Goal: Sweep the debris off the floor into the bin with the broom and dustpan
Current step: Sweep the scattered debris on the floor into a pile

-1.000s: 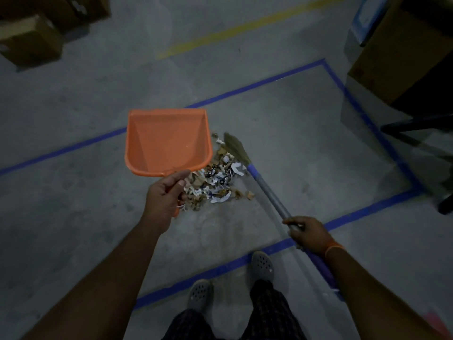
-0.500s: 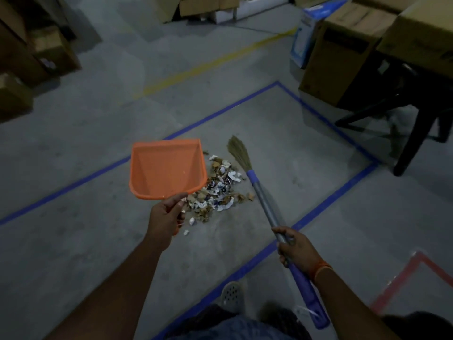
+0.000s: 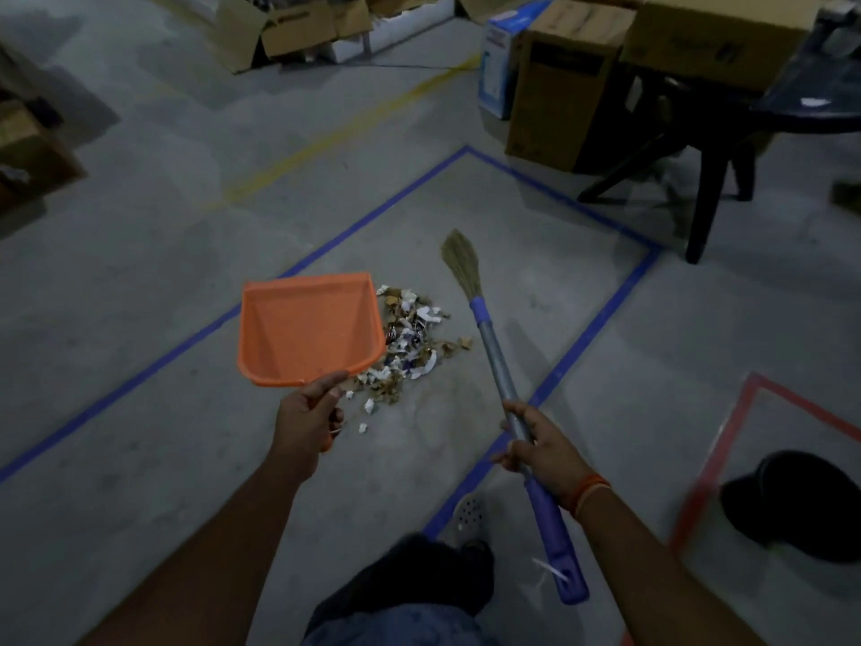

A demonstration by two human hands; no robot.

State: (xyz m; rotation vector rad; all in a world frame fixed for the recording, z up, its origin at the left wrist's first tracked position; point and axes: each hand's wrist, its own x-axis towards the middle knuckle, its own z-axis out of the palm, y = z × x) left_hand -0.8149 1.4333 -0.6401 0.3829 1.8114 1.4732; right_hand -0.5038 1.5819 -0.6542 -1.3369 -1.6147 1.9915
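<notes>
Dim, grainy view, edges bowed and soft

No text can be read here. The cardboard boxes [image 3: 563,86] at the back carry dark printed marks, and the blue-and-white carton [image 3: 496,62] beside them has some print on its side (all of it too blurred and dim to make out). The orange dustpan [image 3: 307,328] and the broom [image 3: 494,342] show no lettering.
</notes>
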